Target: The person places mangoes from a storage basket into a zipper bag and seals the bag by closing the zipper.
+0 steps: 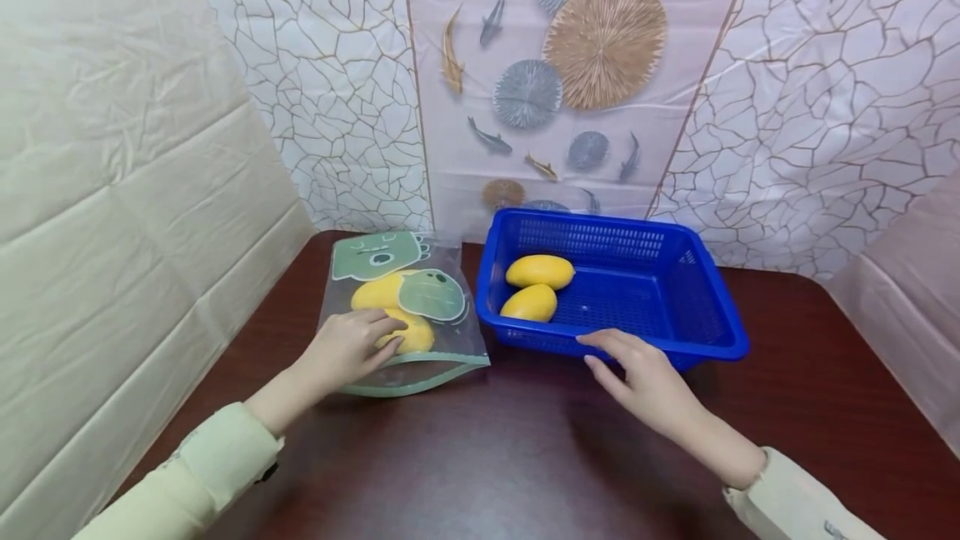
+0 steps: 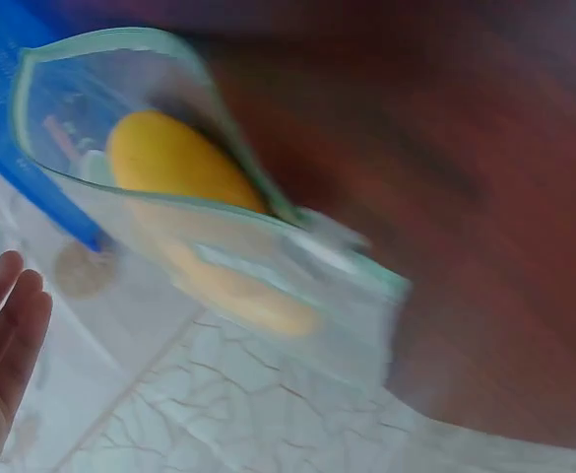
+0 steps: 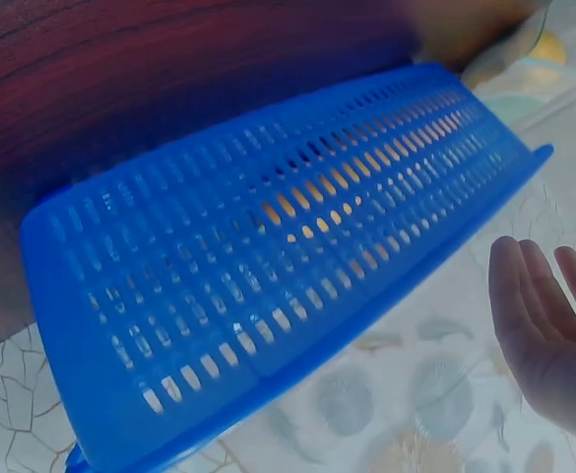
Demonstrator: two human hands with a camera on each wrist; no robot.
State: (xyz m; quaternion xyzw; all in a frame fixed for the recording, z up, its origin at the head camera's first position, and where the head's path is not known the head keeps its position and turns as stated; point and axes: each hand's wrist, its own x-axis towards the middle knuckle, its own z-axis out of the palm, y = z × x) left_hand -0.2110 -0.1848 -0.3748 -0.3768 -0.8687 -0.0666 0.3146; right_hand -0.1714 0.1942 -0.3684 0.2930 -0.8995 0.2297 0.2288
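Left hand [image 1: 347,347]: grip loosely open over the clear bag [image 1: 437,297], two yellow fruits [image 1: 411,335] inside | right hand [image 1: 651,380]: grip relaxed, open, near the blue basket [image 1: 626,300] on the desk [image 1: 487,448], two more fruits [image 1: 540,272] inside

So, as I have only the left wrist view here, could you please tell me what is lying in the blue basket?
Observer: The head view shows two yellow fruits in the blue basket, at the end nearer the clear bag.
Operator: Thank you; and where is the right hand, please?
Observer: It is at the basket's near rim, holding nothing; I cannot tell whether it touches.
Operator: Could you also say what is printed on the bag?
Observer: Green cartoon prints cover part of its upper face.
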